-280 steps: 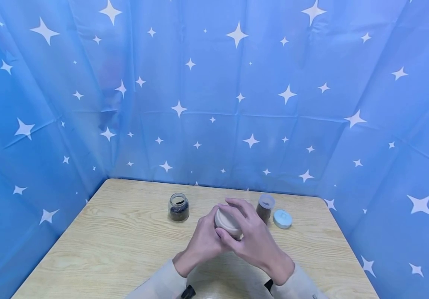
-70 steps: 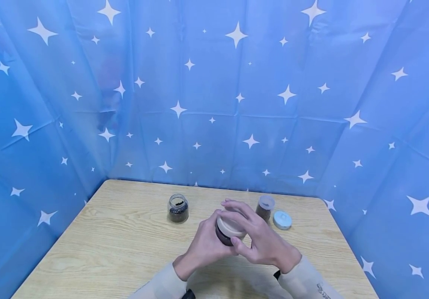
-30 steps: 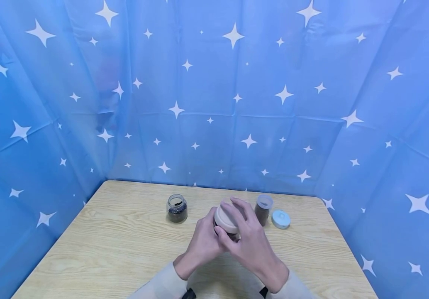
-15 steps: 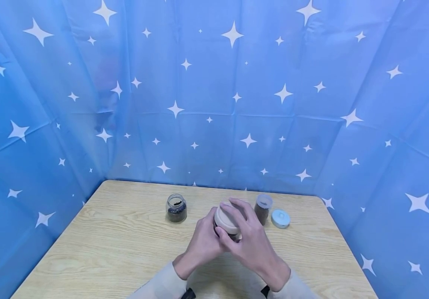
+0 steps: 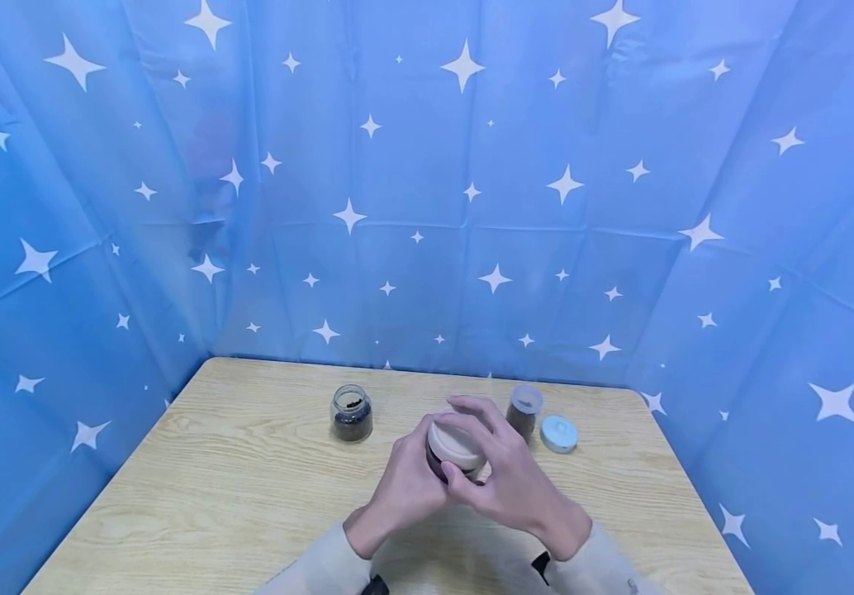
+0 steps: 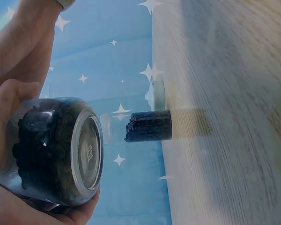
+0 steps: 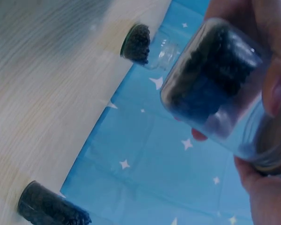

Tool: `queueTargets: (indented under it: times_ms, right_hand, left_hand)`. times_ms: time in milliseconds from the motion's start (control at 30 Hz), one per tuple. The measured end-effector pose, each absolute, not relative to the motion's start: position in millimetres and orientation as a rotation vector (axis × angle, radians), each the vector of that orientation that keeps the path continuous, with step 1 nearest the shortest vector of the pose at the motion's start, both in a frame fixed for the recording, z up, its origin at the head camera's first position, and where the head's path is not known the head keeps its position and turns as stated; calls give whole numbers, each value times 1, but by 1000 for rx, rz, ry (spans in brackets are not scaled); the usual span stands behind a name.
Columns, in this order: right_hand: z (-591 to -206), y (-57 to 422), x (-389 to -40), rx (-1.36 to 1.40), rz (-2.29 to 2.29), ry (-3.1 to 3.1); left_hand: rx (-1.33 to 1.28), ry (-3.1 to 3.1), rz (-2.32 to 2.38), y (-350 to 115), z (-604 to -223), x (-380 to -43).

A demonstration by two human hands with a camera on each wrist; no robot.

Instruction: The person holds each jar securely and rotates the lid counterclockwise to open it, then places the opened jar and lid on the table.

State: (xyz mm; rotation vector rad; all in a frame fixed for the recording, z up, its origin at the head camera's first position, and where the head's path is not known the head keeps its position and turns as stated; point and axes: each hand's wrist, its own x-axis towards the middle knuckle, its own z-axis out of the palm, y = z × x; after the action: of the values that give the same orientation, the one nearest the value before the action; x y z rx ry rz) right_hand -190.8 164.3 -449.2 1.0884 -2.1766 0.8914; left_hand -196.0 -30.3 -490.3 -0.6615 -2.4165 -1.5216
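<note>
My left hand grips the body of a clear jar, lifted off the table and part-filled with dark pieces. A whitish round lid sits on its mouth. The right hand curls over this lid from the right, with the thumb near the rim and the fingers across the top and far side. In the left wrist view the jar's round base faces the camera. The right wrist view has the jar tilted, its dark contents away from the lid end.
Behind the hands, a lidless glass jar with dark contents stands to the left. To the right is a clear cylindrical container with dark pieces, beside a light blue lid. A starry blue curtain borders the wooden table.
The right hand has turned on the lid over the last half second, its wrist shifting right and its thumb sliding along the rim. The left hand keeps holding the jar in place.
</note>
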Motion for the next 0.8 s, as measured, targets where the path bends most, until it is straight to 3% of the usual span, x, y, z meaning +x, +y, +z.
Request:
queueTargets:
  times_ms: [800]
  right_hand:
    - [-444,168,-200,1208,903,-2141]
  left_hand:
    - [-681,-2405,-1533,-31,-490,-196]
